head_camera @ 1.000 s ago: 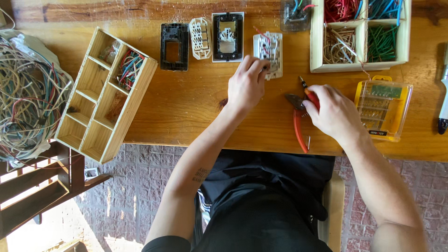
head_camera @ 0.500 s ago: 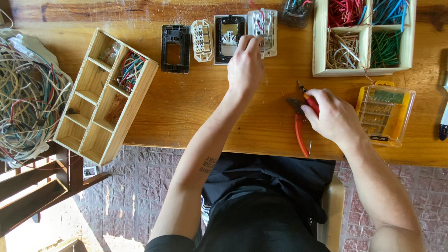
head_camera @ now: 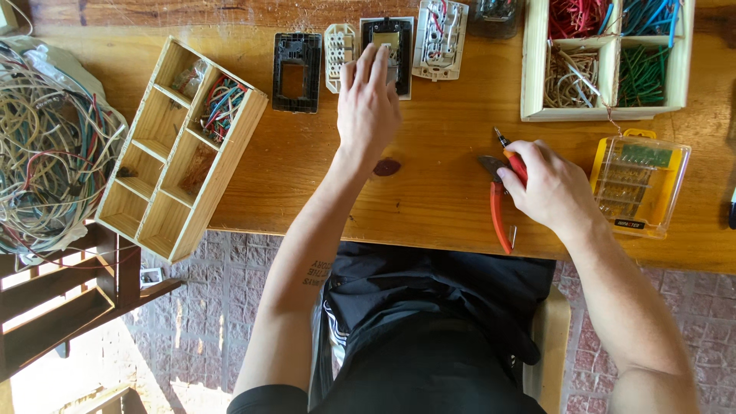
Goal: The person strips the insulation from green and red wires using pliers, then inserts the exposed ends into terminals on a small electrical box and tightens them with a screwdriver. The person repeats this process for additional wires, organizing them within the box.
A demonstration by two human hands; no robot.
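My left hand (head_camera: 368, 107) reaches to the back of the wooden table (head_camera: 429, 192). Its fingers lie spread over a black-framed switch plate (head_camera: 405, 34), touching it without a clear grip. Just right of it lies a white switch module with red and blue wires (head_camera: 439, 29). To the left are a cream module (head_camera: 340, 46) and an empty black frame (head_camera: 297, 61). My right hand (head_camera: 548, 188) rests on the table near the front edge, closed on red-handled pliers (head_camera: 498, 218) whose jaws point away from me.
A slanted wooden compartment tray (head_camera: 153, 215) holds short wire pieces. A big tangle of wires (head_camera: 46, 146) lies at the far left. A cream box of sorted coloured wires (head_camera: 529, 69) stands at the back right, with a yellow bit case (head_camera: 640, 184) in front of it.
My left hand carried the white wired module to the back of the table, let it go, and moved left onto the black-framed plate. My right hand stayed on the pliers.
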